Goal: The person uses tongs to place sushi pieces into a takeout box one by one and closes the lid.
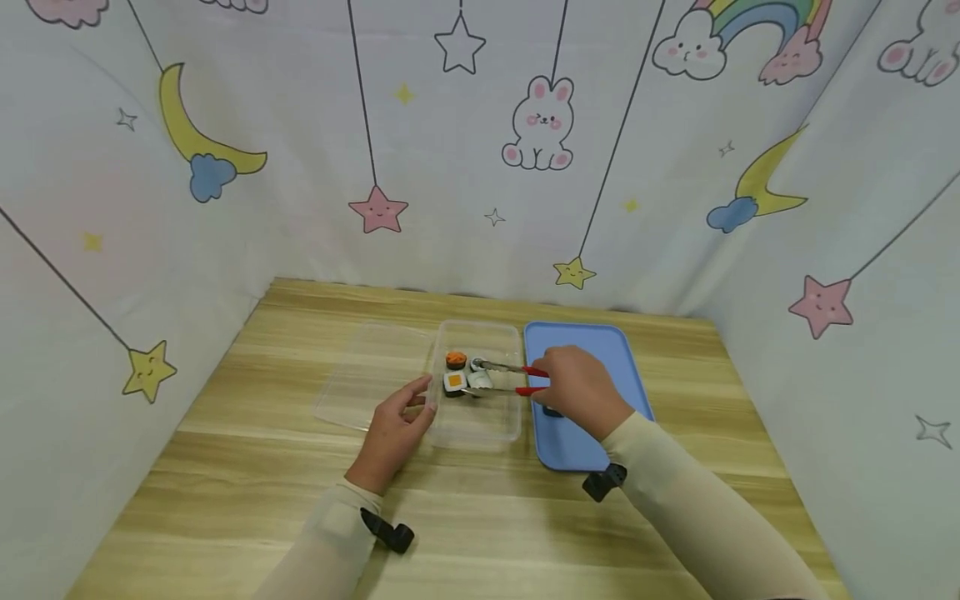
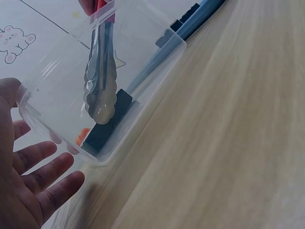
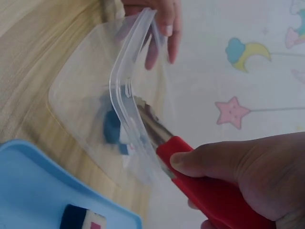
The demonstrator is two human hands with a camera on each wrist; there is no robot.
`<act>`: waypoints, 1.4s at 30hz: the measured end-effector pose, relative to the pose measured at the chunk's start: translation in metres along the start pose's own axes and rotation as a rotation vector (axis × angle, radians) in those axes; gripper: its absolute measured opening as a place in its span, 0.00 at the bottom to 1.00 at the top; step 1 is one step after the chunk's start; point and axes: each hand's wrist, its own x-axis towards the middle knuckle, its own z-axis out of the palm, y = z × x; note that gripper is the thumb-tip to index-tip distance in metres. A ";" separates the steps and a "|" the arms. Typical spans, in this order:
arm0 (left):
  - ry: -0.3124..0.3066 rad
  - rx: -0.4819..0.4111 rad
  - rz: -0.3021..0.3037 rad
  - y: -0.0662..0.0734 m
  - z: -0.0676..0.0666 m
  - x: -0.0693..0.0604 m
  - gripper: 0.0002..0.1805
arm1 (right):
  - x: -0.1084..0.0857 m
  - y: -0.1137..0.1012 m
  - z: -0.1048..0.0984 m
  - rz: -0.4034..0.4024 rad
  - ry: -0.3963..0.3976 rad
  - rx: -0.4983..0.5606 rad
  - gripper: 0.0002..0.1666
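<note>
My right hand (image 1: 581,387) grips red-handled metal tongs (image 3: 205,186), which reach over the right wall of a clear plastic box (image 1: 487,429). The tongs' tips stand spread inside the box, one on each side of a pale, greenish-white sushi piece (image 1: 480,380); whether they press it is unclear. Beside that piece lie an orange-topped sushi piece (image 1: 456,359) and a white one with a yellow-orange square centre (image 1: 454,382). My left hand (image 1: 393,429) touches the box's left wall from outside, its lower fingers (image 2: 62,193) spread apart.
Right of the box lies a blue tray (image 1: 558,450), partly under my right hand, with a dark-sided sushi piece (image 3: 74,218) on it. A clear lid (image 1: 371,375) lies flat left of the box. Patterned curtains (image 1: 465,250) enclose the wooden table (image 1: 450,533).
</note>
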 end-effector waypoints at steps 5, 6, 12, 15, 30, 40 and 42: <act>0.001 0.014 -0.003 0.000 0.001 0.000 0.28 | -0.005 0.005 0.001 -0.007 0.037 0.026 0.18; 0.002 0.016 -0.003 0.000 0.001 0.000 0.28 | -0.007 0.007 0.001 -0.005 0.047 0.039 0.19; -0.001 0.015 0.005 -0.001 0.001 0.000 0.28 | -0.019 0.027 -0.005 0.032 0.142 0.174 0.25; -0.002 0.013 0.006 -0.001 0.002 -0.001 0.28 | -0.028 0.043 -0.007 0.042 0.209 0.220 0.27; -0.008 0.012 0.004 -0.001 0.001 0.000 0.29 | -0.093 0.111 0.024 0.300 0.186 0.416 0.31; -0.003 -0.011 0.009 -0.006 0.003 0.001 0.29 | -0.123 0.117 0.053 0.375 0.123 0.476 0.33; -0.005 -0.015 0.006 -0.006 0.004 0.001 0.29 | -0.126 0.117 0.059 0.380 0.115 0.467 0.34</act>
